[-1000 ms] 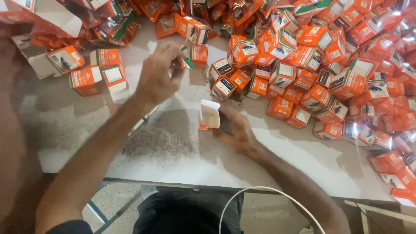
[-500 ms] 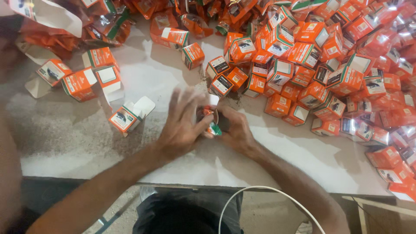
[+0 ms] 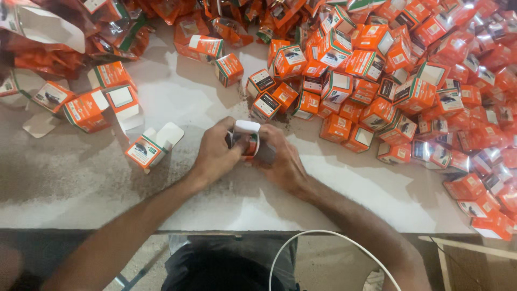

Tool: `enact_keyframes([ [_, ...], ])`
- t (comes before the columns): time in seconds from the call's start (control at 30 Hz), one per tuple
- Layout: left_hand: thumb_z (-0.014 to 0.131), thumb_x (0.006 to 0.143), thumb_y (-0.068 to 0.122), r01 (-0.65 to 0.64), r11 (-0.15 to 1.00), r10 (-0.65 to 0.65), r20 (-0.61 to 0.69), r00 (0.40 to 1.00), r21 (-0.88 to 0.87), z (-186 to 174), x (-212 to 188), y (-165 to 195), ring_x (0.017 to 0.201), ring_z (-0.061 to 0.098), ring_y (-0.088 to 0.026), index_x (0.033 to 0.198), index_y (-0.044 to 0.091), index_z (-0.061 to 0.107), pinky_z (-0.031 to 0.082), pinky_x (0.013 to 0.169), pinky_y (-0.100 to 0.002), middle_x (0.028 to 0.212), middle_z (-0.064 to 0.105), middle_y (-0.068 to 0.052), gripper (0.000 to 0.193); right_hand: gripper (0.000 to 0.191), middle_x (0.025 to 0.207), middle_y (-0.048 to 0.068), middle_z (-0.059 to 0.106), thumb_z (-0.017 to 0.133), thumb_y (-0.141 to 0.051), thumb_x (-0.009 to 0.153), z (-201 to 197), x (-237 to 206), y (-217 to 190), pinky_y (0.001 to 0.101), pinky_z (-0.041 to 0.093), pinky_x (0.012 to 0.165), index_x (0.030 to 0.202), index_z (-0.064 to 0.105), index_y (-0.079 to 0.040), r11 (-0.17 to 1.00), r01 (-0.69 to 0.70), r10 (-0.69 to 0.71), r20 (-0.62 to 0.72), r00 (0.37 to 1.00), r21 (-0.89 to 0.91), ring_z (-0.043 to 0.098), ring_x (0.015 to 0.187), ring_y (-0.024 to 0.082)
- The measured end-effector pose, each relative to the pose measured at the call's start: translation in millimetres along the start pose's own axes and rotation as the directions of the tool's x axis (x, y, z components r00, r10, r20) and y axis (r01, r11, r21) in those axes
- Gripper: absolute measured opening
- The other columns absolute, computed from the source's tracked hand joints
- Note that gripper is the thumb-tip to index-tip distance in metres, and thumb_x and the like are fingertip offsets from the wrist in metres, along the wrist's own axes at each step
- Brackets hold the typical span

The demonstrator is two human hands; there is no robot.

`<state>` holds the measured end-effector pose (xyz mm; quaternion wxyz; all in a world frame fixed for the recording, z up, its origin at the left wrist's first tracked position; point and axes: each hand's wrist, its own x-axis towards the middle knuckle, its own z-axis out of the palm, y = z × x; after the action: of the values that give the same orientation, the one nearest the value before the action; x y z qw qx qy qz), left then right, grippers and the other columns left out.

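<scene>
Together, left hand [image 3: 215, 153] and right hand [image 3: 283, 159] clamp fingers on a small orange carton [image 3: 246, 139], apparently open-flapped.

A small orange carton [image 3: 246, 141] sits on the pale worktop, near its front middle, well clear of the heap of like cartons. Its white top flap stands open, curved upward. Fingers close round both its sides, hiding most of its printed faces.
</scene>
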<state>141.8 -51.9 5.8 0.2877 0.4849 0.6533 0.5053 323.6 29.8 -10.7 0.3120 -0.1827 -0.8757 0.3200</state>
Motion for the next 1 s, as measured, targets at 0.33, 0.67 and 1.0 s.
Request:
enact_keyframes([
  [0.33,0.069,0.082,0.003,0.083,0.915,0.041,0.295,0.955,-0.394,-17,3,-15,0.084,0.065,-0.005,0.112,0.004,0.059,0.056,0.074,-0.026,0.096,0.068,-0.002,0.032,0.053,0.129,0.021,0.066,0.082,-0.010,0.083,-6,7,-3,0.0467,0.053,0.094,0.130,0.059,-0.003,0.963,0.217,-0.208,0.067,0.976,-0.160,0.065,0.113,0.041],
  [0.67,0.075,0.090,0.007,0.129,0.974,-0.092,0.194,0.977,-0.186,-10,21,-31,0.073,0.060,-0.015,0.095,-0.002,0.065,0.052,0.062,-0.032,0.088,0.064,-0.012,0.014,0.048,0.123,0.020,0.066,0.083,-0.014,0.084,-10,10,-10,0.0476,0.053,0.092,0.127,0.062,-0.005,0.965,0.181,-0.161,0.119,0.980,-0.188,0.065,0.111,0.040],
  [1.0,0.079,0.083,0.007,-0.678,0.718,0.650,0.196,0.734,0.160,-24,-13,-4,0.128,0.063,-0.038,0.118,0.002,0.065,0.054,0.105,-0.043,0.136,0.065,-0.020,0.038,0.055,0.111,0.021,0.067,0.084,-0.012,0.081,-3,-2,8,0.0474,0.055,0.080,0.120,0.046,-0.005,0.998,-0.043,0.046,0.072,0.996,-0.037,0.067,0.101,0.045],
])
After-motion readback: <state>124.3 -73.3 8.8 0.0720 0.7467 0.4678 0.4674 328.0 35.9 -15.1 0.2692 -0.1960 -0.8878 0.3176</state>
